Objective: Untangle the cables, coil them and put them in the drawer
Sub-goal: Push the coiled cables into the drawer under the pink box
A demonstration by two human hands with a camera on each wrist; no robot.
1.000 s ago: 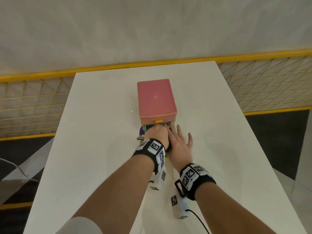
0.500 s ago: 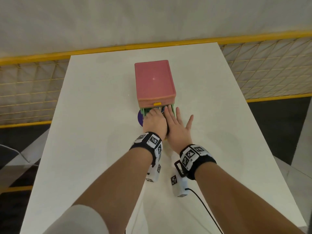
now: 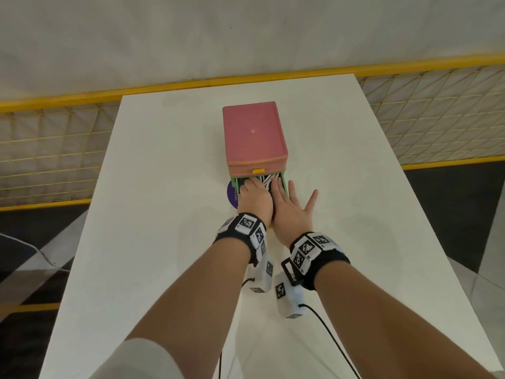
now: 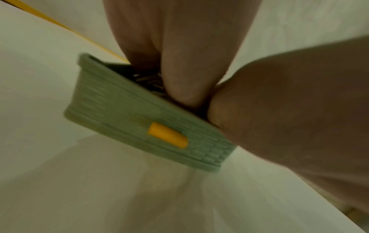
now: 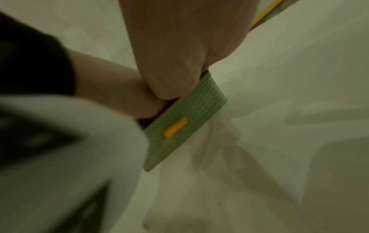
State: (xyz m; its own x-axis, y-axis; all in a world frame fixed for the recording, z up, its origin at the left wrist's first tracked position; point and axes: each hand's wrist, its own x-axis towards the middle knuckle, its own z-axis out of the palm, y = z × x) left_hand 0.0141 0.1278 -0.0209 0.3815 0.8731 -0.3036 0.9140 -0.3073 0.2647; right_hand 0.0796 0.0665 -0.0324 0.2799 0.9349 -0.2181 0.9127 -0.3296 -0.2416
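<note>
Hands now deeper in drawer, cables going in.
White table, pink box, green drawer pulled out; left hand curled on cables inside, pressed further in than before; right hand flat, fingers straight. Probably near end.

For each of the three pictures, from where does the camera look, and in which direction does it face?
Head: worn on the head, looks forward and down at the white table; shows both forearms, left hand and right hand at the green drawer under the pink box.
Left wrist: looks along the left hand at the drawer front and its yellow handle.
Right wrist: looks along the right hand; the left hand also shows.
Shared: both wrist views show the drawer front and handle.
</note>
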